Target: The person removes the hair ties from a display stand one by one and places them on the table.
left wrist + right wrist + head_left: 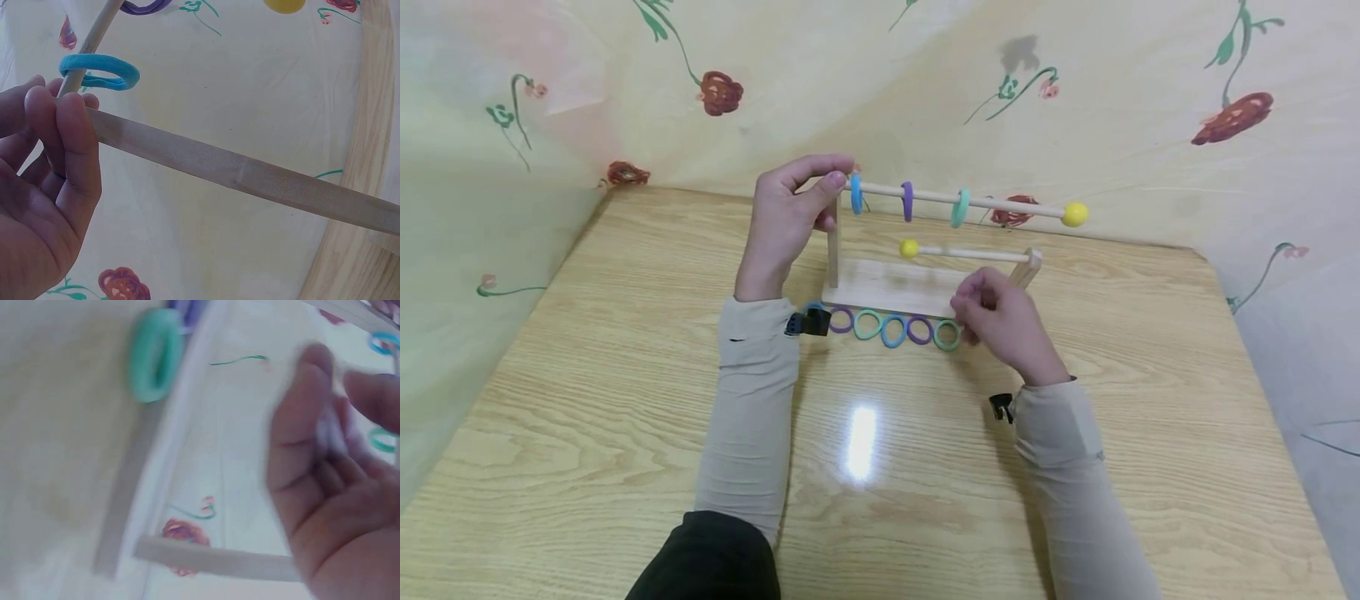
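A wooden stand (887,283) carries a long upper rod (1015,206) with a yellow ball (1075,214) at its right end. Blue (857,194), purple (907,202) and mint green (959,208) hair ties hang on that rod. With fingers and thumb, my left hand (778,217) pinches the top of the left post where the rod joins; the left wrist view shows the blue hair tie (100,62) just beyond the fingertips. My right hand (1003,325) hovers by the base's right front corner, beside a green hair tie (947,347). Its fingers bend loosely, holding nothing visible (337,469).
Several hair ties lie in a row along the base's front edge, among them a purple one (920,342) and a blue one (894,345). A shorter lower rod (973,253) with a yellow ball extends from the right post. Behind the wooden table (625,400) hangs a flowered cloth (850,83).
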Demonstrator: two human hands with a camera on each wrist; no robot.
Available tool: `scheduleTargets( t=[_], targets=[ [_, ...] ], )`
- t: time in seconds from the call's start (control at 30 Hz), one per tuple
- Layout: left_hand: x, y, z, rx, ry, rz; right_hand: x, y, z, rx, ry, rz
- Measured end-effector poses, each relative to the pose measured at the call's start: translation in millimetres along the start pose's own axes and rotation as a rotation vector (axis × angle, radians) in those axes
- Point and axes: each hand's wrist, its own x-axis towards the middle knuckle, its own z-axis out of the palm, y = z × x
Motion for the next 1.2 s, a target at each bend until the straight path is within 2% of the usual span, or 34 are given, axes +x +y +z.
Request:
scheduleTargets(
  t=[0.17, 0.23, 0.3, 0.37, 0.53, 0.77, 0.97, 1.2],
  targets=[
    [-0.6, -0.2, -0.2, 0.008, -0.003, 0.018, 11.2, -12.8, -2.5, 0.368, 0.209, -0.131],
    [-0.7, -0.5, 0.0, 0.001, -0.003, 0.016, 16.9, -15.5, -0.5, 0.499, 0.243, -0.172],
    [-0.6, -1.1, 0.1, -0.008, -0.004, 0.012, 22.4, -17.1, 2.6, 0.614, 0.244, -0.206],
    [-0.5, -1.4, 0.3, -0.013, -0.004, 0.008, 27.1, -18.0, 6.5, 0.669, 0.246, -0.239],
    [0.0, -2.4, 0.9, -0.013, -0.005, 0.013, 35.4, -20.3, 14.4, 0.664, 0.243, -0.282],
    [1.6, -4.0, 1.1, -0.027, -0.005, 0.019, 39.2, -20.7, 13.4, 0.602, 0.196, -0.197],
    [1.9, -3.8, 1.3, -0.030, -0.008, 0.024, 37.7, -22.9, 11.1, 0.518, 0.194, -0.170],
    [1.4, -3.9, 1.1, -0.025, -0.005, 0.023, 37.9, -24.5, 12.2, 0.529, 0.250, -0.155]
  ],
)
